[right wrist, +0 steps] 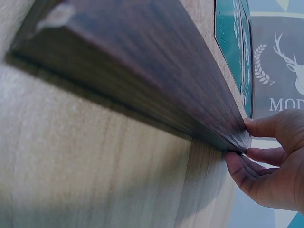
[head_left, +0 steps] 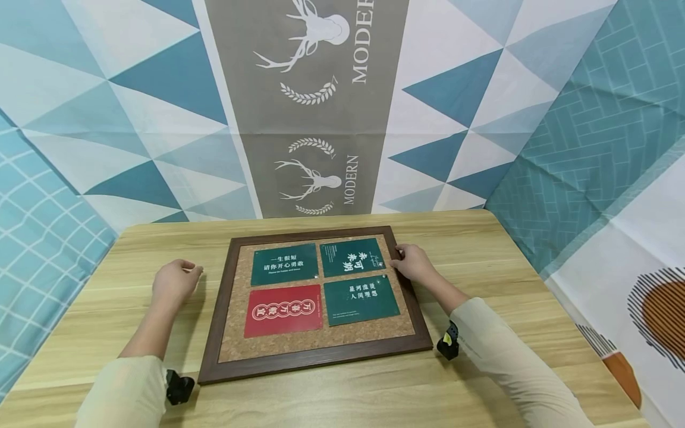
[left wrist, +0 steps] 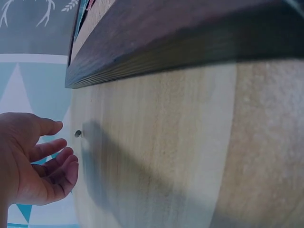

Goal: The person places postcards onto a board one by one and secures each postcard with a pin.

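Observation:
A cork board (head_left: 235, 351) in a dark brown wooden frame lies on the table, slightly turned. Pinned on it are a green card (head_left: 285, 263) at upper left, a second green card (head_left: 334, 252) at upper right, a red card (head_left: 283, 310) at lower left and another green card (head_left: 361, 299) at lower right. My right hand (head_left: 416, 263) pinches the frame's right side near the far corner, thumb on top and fingers against the outer edge. Left of the board, my left hand (head_left: 176, 282) hovers apart from it, fingers loosely curled, holding nothing visible.
The board rests on a light wood-grain table (head_left: 332, 392). Behind the table's far edge hangs a patterned cloth (head_left: 316, 119) with deer heads and triangles. A small dark spot or object (left wrist: 78, 134) shows near my left fingertips; its kind is unclear.

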Demonstrator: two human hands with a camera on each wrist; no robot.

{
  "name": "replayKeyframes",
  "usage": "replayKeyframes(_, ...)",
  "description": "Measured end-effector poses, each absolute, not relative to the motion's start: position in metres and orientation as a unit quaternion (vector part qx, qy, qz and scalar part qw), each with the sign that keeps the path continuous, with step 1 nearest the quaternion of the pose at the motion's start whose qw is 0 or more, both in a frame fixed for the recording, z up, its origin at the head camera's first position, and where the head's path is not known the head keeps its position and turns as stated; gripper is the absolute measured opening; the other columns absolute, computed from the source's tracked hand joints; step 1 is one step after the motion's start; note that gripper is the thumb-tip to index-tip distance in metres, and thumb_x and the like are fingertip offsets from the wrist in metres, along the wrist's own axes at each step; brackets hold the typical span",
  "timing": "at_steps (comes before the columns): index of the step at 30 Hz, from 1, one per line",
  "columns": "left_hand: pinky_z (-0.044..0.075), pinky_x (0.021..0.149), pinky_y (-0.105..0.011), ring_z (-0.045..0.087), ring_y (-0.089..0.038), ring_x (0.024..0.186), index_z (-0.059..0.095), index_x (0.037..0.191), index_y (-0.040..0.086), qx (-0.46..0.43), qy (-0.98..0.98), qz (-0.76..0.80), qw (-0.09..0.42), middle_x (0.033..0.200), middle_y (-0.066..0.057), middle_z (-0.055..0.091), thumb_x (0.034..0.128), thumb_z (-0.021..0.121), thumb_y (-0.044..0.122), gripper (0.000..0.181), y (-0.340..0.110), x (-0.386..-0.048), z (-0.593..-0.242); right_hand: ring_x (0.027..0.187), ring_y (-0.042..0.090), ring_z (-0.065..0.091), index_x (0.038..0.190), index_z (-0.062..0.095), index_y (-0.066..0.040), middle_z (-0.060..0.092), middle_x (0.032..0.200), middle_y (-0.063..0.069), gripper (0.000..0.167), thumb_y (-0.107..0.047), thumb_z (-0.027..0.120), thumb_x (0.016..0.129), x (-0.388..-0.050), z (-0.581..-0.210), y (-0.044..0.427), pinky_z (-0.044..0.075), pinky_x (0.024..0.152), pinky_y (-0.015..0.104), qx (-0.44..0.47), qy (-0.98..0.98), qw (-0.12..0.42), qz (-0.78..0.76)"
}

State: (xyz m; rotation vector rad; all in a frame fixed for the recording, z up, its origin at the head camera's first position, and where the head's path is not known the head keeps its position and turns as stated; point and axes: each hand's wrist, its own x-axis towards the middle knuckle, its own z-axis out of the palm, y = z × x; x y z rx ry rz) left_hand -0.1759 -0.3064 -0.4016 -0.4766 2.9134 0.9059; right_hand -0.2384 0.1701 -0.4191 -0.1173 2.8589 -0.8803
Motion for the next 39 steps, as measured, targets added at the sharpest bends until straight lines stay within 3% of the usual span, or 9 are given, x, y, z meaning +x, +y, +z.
replayKeyframes(9, 0.047, 0.076, -0.048, 0.049, -0.05, 0.107, 0.045, 0.126, -0.014, -0.164, 0.94, 0.295, 0.053, 0.124, -0.036, 0.047, 0.0982, 0.04, 0.029, 0.052, -0.308, -0.178, -0.402, 0.075, 0.021, 0.057, 0.135, 0.045, 0.004, 0.061, 0.113, 0.022, 0.051, -0.018, 0.06, 0.091, -0.238, -0.417, 0.168, 0.043, 0.062, 0.029, -0.037, 0.953, 0.074, -0.291)
replayKeyframes(16, 0.044, 0.084, -0.053, 0.042, -0.052, 0.114, 0.044, 0.127, -0.013, -0.167, 0.938, 0.296, 0.065, 0.129, -0.036, 0.043, 0.0981, 0.039, 0.029, 0.051, -0.307, -0.183, -0.403, 0.088, 0.025, 0.06, 0.135, 0.045, 0.005, 0.06, 0.116, 0.023, 0.051, -0.017, 0.06, 0.091, -0.237, -0.418, 0.169, 0.049, 0.069, 0.033, -0.035, 0.952, 0.071, -0.295)
replayKeyframes(23, 0.046, 0.078, -0.05, 0.048, -0.049, 0.107, 0.049, 0.122, -0.012, -0.162, 0.942, 0.287, 0.057, 0.123, -0.034, 0.049, 0.0973, 0.041, 0.027, 0.046, -0.309, -0.187, -0.407, 0.091, 0.026, 0.061, 0.135, 0.045, 0.005, 0.06, 0.116, 0.023, 0.051, -0.018, 0.06, 0.091, -0.236, -0.418, 0.169, 0.049, 0.07, 0.034, -0.035, 0.952, 0.072, -0.296)
replayKeyframes(30, 0.046, 0.07, -0.045, 0.054, -0.043, 0.094, 0.055, 0.113, -0.011, -0.154, 0.949, 0.272, 0.045, 0.113, -0.032, 0.055, 0.096, 0.043, 0.023, 0.04, -0.308, -0.191, -0.409, 0.079, 0.022, 0.059, 0.135, 0.045, 0.004, 0.061, 0.113, 0.022, 0.051, -0.018, 0.06, 0.091, -0.237, -0.419, 0.17, 0.044, 0.063, 0.029, -0.034, 0.951, 0.074, -0.297)
replayKeyframes(39, 0.046, 0.069, -0.044, 0.055, -0.041, 0.091, 0.059, 0.106, -0.011, -0.155, 0.951, 0.266, 0.037, 0.107, -0.031, 0.058, 0.094, 0.046, 0.014, 0.03, -0.305, -0.193, -0.409, 0.09, 0.027, 0.062, 0.135, 0.045, 0.004, 0.06, 0.117, 0.023, 0.052, -0.018, 0.06, 0.091, -0.237, -0.418, 0.17, 0.05, 0.07, 0.035, -0.037, 0.952, 0.071, -0.295)
